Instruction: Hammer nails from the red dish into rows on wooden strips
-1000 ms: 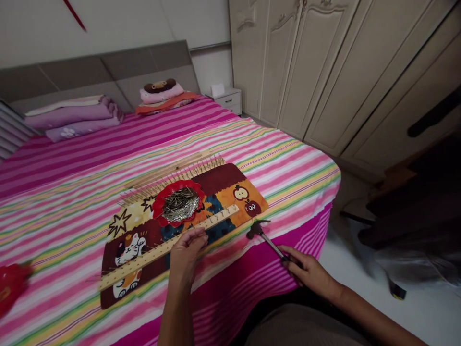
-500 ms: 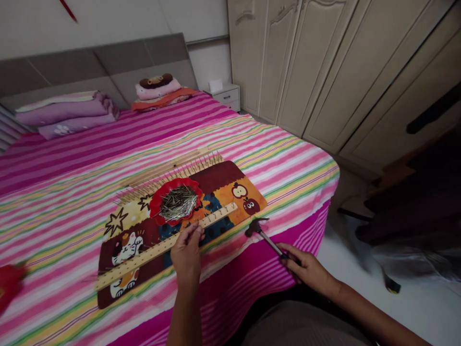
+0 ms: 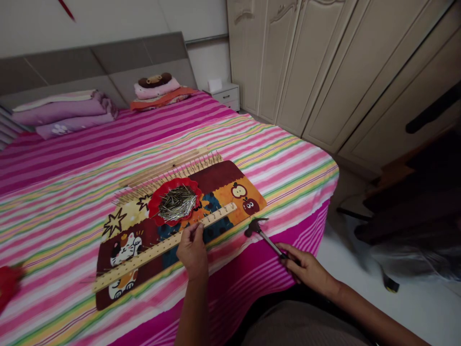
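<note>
My right hand [image 3: 304,264] is wrapped round the handle of a claw hammer [image 3: 268,240], whose dark head rests near the bed's front edge. My left hand [image 3: 192,247] is closed in a pinch at the long wooden strip [image 3: 144,259]; what its fingertips hold is hidden. Several nails stand up from the strip's right part, and rows of small holes run along its left part. Just behind that hand, a red scalloped dish [image 3: 153,206] holds a heap of loose nails [image 3: 178,202]. Strip and dish lie on a patterned mat [image 3: 212,180].
Behind the mat lie a nail-studded wooden strip [image 3: 173,175] and further bare wooden strips [image 3: 162,166]. A striped sheet [image 3: 284,163] covers the bed. Folded bedding [image 3: 68,113] sits by the headboard, wardrobes [image 3: 295,62] stand right, and something red [image 3: 7,286] is at the left edge.
My left hand has shifted slightly right along the strip, its fingers still pinched. My right hand and the hammer have stayed in place.
</note>
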{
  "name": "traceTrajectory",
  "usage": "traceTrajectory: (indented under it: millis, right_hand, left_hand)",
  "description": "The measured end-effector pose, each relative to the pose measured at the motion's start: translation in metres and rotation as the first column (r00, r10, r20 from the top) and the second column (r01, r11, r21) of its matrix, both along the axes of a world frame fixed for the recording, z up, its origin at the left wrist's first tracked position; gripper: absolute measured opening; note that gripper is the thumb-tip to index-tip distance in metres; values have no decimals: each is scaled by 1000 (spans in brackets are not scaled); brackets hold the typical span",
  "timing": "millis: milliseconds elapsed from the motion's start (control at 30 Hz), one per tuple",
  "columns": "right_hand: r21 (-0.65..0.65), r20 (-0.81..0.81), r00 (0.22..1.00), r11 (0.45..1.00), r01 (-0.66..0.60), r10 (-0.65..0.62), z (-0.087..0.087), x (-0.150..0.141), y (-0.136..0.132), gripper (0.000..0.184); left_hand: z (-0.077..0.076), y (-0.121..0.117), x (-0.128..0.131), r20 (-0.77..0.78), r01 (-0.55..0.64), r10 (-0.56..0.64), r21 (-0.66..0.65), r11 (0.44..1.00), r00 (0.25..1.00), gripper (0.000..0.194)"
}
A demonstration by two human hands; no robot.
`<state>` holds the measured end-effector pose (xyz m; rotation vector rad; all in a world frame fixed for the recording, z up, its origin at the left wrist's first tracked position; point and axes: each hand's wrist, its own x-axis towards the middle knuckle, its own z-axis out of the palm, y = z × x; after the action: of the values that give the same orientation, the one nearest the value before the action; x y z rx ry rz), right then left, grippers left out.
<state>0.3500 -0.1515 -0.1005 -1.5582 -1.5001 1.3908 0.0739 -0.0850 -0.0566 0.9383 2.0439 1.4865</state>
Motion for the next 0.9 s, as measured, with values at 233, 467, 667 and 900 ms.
traceTrajectory:
  millis: [233,467,667,900]
  right_hand:
    - [57,41,999,998,4,-6,-5,2,-1,49]
    - [226,93,993,970,-92,72,36,-9,-5,46]
    - [510,233,937,788,-345,260,89,-40,20,46]
    - [590,506,830,608,-532,235,110,-79,48,45]
  left_hand:
    - [-4,3,0,-159,44,-45,-8,999,986,25]
    - [-3,5,-1,-398,108,-95,9,994,913,20]
    - [-7,7,-1,-442,136,-108,33,990,890,16]
    - [-8,6,0,-463,150,-124,20,989,878,18]
